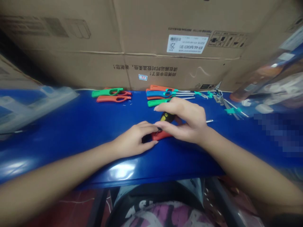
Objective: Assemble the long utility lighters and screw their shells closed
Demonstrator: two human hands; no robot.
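Note:
A red long-necked lighter (162,136) lies on the blue table in front of me, its metal tube (209,121) showing past my right hand. My left hand (136,138) is closed on the lighter's handle end, thumb and fingers on either side. My right hand (189,121) is curled around a screwdriver (167,117) with a black and yellow handle, just above the lighter. Its tip is hidden by my fingers. Behind my right hand lie several assembled lighters, among them a blue one (157,94) and a green one (157,102).
Green (104,92) and orange (111,99) lighter handles lie at back left. Metal tubes with teal parts (233,110) are heaped at back right beside blurred plastic bags (281,91). A cardboard box (94,69) walls off the back. A clear plastic container (35,110) stands left.

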